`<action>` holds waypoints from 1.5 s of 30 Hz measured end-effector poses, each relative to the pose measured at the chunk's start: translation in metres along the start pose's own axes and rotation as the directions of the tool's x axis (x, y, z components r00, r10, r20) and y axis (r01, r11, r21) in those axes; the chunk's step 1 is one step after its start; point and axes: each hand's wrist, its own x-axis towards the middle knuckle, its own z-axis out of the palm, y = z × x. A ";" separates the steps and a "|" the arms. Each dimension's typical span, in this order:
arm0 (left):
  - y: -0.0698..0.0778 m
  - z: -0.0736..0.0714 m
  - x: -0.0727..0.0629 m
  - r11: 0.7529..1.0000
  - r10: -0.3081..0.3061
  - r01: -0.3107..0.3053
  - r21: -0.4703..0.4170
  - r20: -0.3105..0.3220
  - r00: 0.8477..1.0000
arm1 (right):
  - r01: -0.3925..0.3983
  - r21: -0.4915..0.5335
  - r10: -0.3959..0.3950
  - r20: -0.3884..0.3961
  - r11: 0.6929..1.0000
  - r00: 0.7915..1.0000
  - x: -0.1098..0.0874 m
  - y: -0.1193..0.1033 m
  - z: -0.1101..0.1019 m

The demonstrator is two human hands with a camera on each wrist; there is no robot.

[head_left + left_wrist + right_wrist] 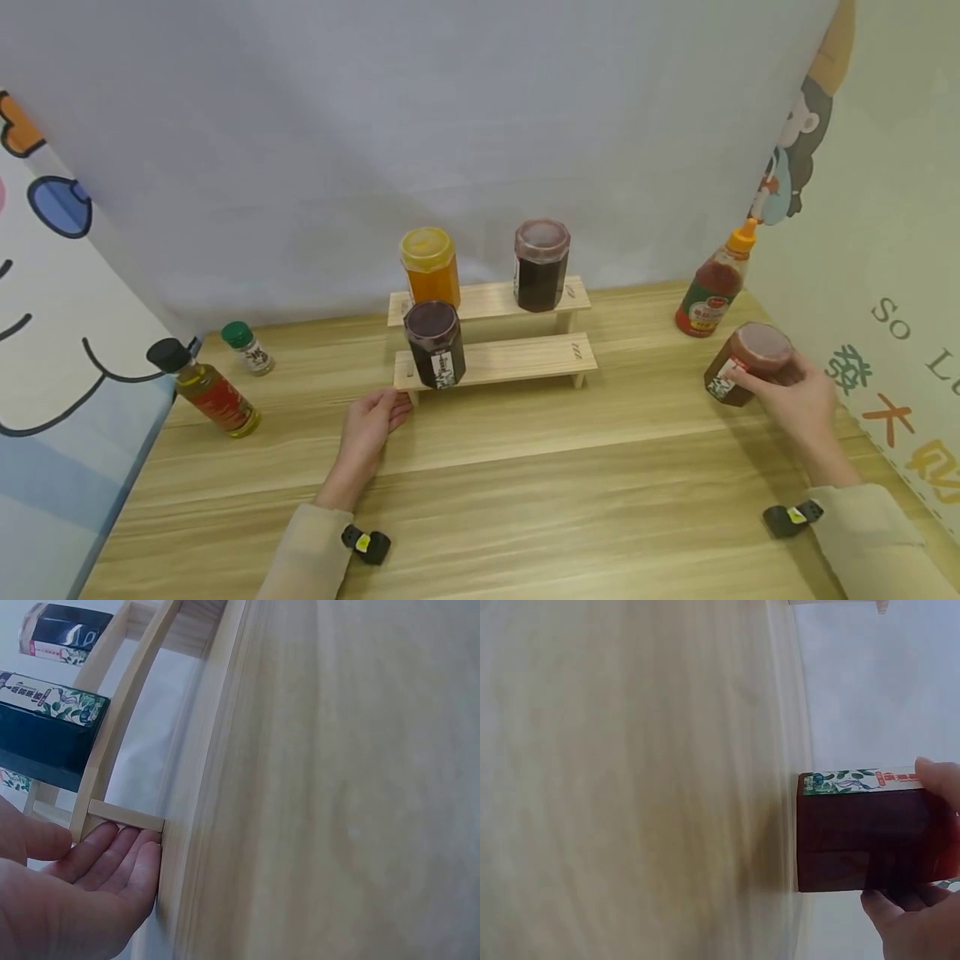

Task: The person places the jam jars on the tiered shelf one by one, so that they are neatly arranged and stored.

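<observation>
My right hand grips a dark red-brown jam jar at the right side of the table, thumb on the front label and fingers behind. In the right wrist view the jar stands with its base right at the tabletop. At the left end of a two-step wooden stand, my left hand rests its fingers on the end leg, thumb at the board's end. A dark jar stands on the lower step. On the upper step are an orange-yellow jar and another dark jar.
A red sauce bottle with an orange nozzle stands behind the right-hand jar. Toward the left edge are an oil bottle with a black cap and a small green-capped shaker. A pale cloth wall rises behind the table.
</observation>
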 end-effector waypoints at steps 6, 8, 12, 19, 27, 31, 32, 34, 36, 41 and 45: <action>0.000 -0.001 -0.001 1.000 0.004 -0.004 -0.003 0.008 1.000 | -0.034 -0.024 0.034 0.001 0.999 0.999 0.002 -0.001 0.000; -0.001 -0.001 -0.001 1.000 0.005 -0.005 -0.002 0.009 1.000 | -0.039 -0.036 0.039 -0.003 0.999 0.999 0.003 -0.001 0.000; -0.001 -0.001 -0.001 1.000 0.009 -0.009 0.007 0.010 1.000 | -0.035 -0.037 0.035 -0.002 0.999 0.999 0.001 -0.003 0.001; -0.001 -0.001 -0.001 1.000 0.015 -0.015 0.003 0.004 1.000 | 0.040 0.034 -0.041 0.030 0.999 0.999 -0.002 -0.012 0.010; -0.004 -0.001 0.002 1.000 0.012 -0.012 0.004 0.002 1.000 | 0.105 0.083 -0.109 0.042 0.991 0.993 -0.004 -0.030 0.026; -0.003 -0.002 0.001 1.000 0.010 -0.010 0.016 0.006 1.000 | 0.149 0.092 -0.156 0.073 0.985 0.985 -0.007 -0.045 0.032; -0.003 -0.002 0.001 1.000 0.010 -0.010 0.017 0.008 1.000 | 0.160 0.094 -0.167 0.076 0.983 0.983 -0.007 -0.048 0.035; -0.003 -0.002 0.001 1.000 0.014 -0.014 0.021 0.010 1.000 | 0.175 0.114 -0.186 0.089 0.978 0.979 -0.008 -0.056 0.040; -0.002 -0.002 0.001 1.000 0.015 -0.015 0.022 0.009 1.000 | 0.199 0.119 -0.210 0.092 0.973 0.973 -0.007 -0.063 0.045; -0.002 -0.002 0.001 1.000 0.010 -0.010 0.018 0.003 1.000 | 0.262 0.106 -0.271 0.080 0.959 0.959 -0.010 -0.078 0.060; -0.002 -0.001 0.001 1.000 0.012 -0.012 0.021 -0.003 1.000 | 0.295 0.139 -0.307 0.079 0.945 0.948 -0.014 -0.090 0.072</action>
